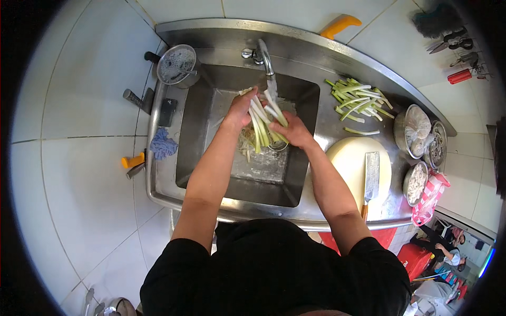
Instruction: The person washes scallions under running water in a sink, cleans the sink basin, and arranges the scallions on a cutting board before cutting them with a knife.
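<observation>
Over a stainless steel sink basin (197, 158), my left hand (242, 108) grips a bunch of pale scallion stalks (257, 125). My right hand (293, 128) holds more of the stalks (280, 113) at the right of the same bunch. Water runs from the chrome faucet (265, 59) just above the stalks' white ends. Beneath my hands, loose trimmings (247, 144) lie on the basin floor. A round wire-like rim shows partly under my right hand; what it belongs to is hidden.
Scallion pieces (357, 98) lie piled on the right counter. A cleaver (371, 177) rests on a round cutting board (344, 158). Metal bowls (400, 132) stand farther right. Left are a soapy pot (178, 65) and a blue cloth (163, 144). People (450, 252) are in the background.
</observation>
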Tool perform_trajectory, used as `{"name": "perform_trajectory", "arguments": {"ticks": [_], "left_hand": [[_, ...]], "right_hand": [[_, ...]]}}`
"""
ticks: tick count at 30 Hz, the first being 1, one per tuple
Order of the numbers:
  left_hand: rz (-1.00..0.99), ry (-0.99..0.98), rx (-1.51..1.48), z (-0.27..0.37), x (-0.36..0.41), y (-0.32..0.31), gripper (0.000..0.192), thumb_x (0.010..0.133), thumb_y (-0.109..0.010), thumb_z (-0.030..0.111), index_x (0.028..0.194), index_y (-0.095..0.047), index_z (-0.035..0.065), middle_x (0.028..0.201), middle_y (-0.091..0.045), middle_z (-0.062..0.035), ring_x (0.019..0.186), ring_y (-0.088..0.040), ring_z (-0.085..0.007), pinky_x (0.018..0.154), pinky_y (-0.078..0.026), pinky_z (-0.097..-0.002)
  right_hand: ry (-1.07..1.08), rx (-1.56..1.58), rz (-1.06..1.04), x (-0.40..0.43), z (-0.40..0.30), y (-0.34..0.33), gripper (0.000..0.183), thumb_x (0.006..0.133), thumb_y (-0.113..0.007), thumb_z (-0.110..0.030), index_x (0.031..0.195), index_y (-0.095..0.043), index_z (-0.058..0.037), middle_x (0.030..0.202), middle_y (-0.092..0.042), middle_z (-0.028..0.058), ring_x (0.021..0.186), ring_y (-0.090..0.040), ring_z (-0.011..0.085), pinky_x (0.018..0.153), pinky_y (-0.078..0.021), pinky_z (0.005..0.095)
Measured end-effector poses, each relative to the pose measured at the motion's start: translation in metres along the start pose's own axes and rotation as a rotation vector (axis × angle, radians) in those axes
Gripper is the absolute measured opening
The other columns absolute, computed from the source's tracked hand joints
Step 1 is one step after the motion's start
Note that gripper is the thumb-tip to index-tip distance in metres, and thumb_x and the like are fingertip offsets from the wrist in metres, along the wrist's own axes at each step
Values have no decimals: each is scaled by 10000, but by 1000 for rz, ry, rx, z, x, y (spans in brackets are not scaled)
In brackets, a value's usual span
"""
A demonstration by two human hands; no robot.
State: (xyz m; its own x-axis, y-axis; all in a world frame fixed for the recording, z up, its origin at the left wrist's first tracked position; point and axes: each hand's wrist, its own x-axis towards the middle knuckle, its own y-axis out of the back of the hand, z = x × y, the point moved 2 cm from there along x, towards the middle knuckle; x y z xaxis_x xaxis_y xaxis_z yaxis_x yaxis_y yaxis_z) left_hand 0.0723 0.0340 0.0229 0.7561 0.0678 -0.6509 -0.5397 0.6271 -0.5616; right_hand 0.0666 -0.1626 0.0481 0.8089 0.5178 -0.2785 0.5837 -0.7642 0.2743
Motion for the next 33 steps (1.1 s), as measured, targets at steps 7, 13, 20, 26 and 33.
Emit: {"name": "perform_trajectory", "arguments": {"ticks": [7,13,20,26,33], "left_hand": [[51,-63,138,-10,-10,-10,357,818,-760,338,824,-578,31,698,-556,-62,571,-556,-194,544,-507,-348],[313,-208,139,-14,-6,-20,379,818,-763,349,702,-575,42,634,-578,-67,478,-523,-183,452,-436,-350],[396,-121,150,3,7,-12,393,825,-749,391,822,-591,31,729,-601,-57,610,-559,-169,584,-485,-355],[114,-178,226,3,10,-11,448,837,-704,480,854,-569,53,751,-565,-45,645,-541,-170,591,-463,-342],[-54,-137,35,8,0,-32,332,883,-674,390,866,-580,72,736,-560,-36,633,-559,-161,579,-483,-326]], "right_hand": [[-156,348,40,0,8,-14,286,925,-645,-315,952,-623,-32,707,-574,-2,576,-480,54,515,-390,216],[188,-66,47,4,-5,-26,248,858,-669,-236,951,-569,-28,772,-576,78,756,-583,190,713,-480,347],[75,-113,-62,-3,21,-9,366,858,-620,-244,1106,-588,23,891,-637,118,818,-597,157,763,-489,331],[-195,436,-86,-1,19,-20,519,907,-600,-435,1137,-591,30,959,-654,45,781,-572,148,735,-473,295],[-181,704,-23,2,-2,2,286,968,-556,-363,920,-516,-84,700,-509,-4,520,-493,105,485,-461,277]]}}
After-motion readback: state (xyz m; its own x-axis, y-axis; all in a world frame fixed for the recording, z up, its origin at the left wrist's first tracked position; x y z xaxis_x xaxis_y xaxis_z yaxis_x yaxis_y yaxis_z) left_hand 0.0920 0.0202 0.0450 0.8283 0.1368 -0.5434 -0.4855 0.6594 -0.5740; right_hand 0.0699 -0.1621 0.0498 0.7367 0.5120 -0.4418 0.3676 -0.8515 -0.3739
